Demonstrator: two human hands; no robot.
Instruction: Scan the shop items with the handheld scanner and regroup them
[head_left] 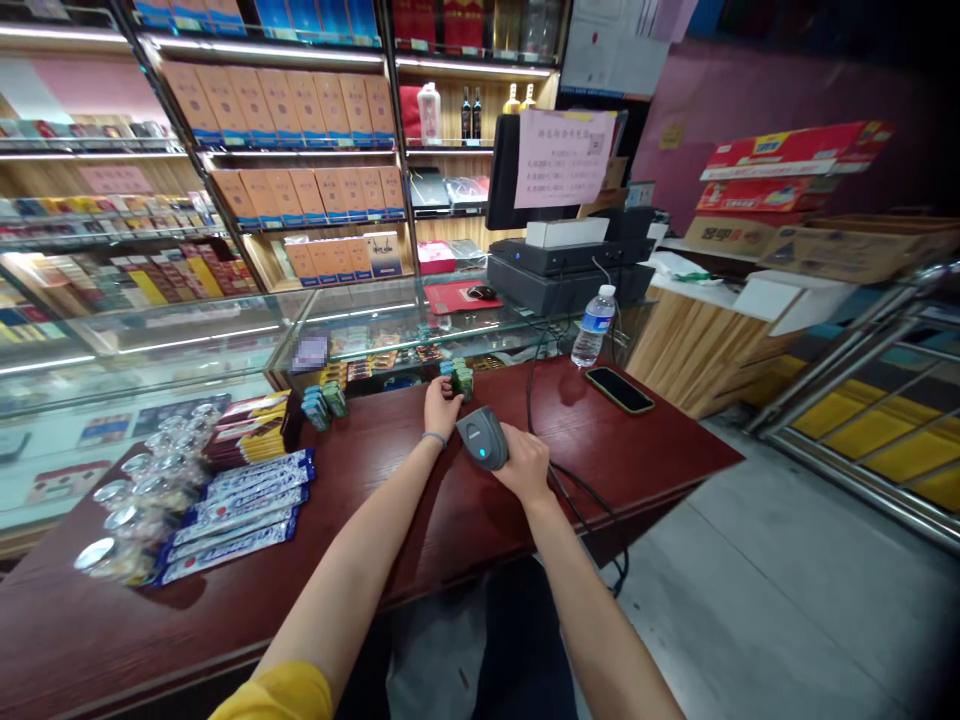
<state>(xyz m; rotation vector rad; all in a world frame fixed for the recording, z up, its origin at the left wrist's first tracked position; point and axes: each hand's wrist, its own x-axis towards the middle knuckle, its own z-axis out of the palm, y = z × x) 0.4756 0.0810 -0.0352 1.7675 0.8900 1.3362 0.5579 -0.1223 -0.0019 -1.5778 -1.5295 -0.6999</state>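
My right hand (527,465) is wrapped round a dark grey barcode scanner (482,436) with a small blue light on its head. A black cable (531,385) runs over the red-brown tabletop (405,480) near it. Farther forward, the fingers of my left hand (442,405) curl against small green packs (463,380) at the table's back edge and appear to grip one; the fingers partly hide it. Left of that hand stands another group of small green-and-blue packs (324,404).
Long blue-and-white packets (240,515), clear jars (124,555) and brown-yellow boxes (255,428) occupy the table's left. A water bottle (592,330) and phone (619,389) lie right. Behind are a glass counter (360,310) and monitor (506,185). A metal rail (847,350) stands right.
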